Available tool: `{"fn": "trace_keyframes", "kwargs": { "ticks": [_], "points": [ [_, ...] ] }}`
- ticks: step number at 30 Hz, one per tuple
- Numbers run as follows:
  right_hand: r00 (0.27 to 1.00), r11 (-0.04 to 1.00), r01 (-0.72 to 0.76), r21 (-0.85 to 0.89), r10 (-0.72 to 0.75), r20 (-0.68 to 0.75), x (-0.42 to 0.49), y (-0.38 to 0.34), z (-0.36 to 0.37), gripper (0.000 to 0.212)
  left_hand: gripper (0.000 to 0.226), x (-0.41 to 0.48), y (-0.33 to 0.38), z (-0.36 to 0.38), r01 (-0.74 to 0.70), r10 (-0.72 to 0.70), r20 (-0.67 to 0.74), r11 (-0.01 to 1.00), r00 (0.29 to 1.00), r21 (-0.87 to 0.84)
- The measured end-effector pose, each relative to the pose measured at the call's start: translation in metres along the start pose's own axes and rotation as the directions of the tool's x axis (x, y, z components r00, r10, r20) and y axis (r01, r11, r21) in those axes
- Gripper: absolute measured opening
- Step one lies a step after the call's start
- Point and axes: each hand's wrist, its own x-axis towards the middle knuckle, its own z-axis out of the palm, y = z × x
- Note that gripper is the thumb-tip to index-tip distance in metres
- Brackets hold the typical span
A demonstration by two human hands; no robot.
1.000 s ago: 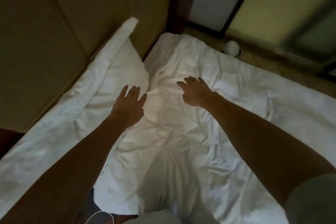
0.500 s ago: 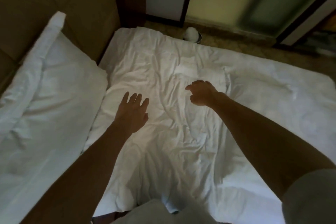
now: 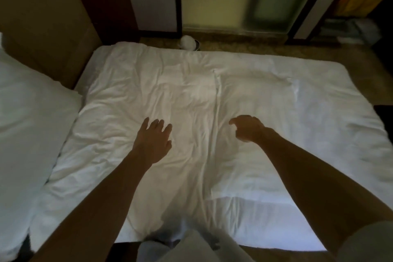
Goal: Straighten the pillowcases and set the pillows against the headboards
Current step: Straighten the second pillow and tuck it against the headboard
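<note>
While the pillow [image 3: 32, 125] lies at the far left edge of the frame, below the brown headboard [image 3: 46, 19] in the upper left, neither hand is on it. I judge the likeliest slip is leaving it unchecked, since the dim light hides whether its case is smooth or whether it truly leans on that panel. Moving right, the left hand [image 3: 154, 140] spreads straight fingers over the crumpled white bedding [image 3: 212, 83] in the centre, gripping nothing; whether it touches the cloth I cannot tell. A sweep from there could drag folds toward the pillow and ruck its edge. Further right, the right hand [image 3: 247, 128] hangs with loosely curled fingers, empty. At the upper centre, a small white round object [image 3: 188, 42] sits on the floor just beyond the bed, and tugged bedding might knock it.
</note>
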Motion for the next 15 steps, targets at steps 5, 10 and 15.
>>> {"fn": "trace_keyframes", "kwargs": {
  "ticks": [5,10,15],
  "points": [
    [0.989,0.984,-0.149,0.102,0.148,0.015,-0.056,0.101,0.025,0.064,0.058,0.022,0.088,-0.034,-0.088,0.087,-0.03,0.995,0.996,-0.047],
    [0.96,0.943,-0.279,0.183,0.272,0.061,-0.098,0.16,0.054,0.06,0.055,0.038,0.146,-0.049,-0.206,0.204,-0.039,0.978,0.978,-0.041],
    [0.931,0.9,-0.364,0.239,0.351,0.099,-0.128,0.188,0.087,0.058,0.056,0.049,0.184,-0.042,-0.293,0.293,0.001,0.954,0.956,-0.071]
  ]
}}
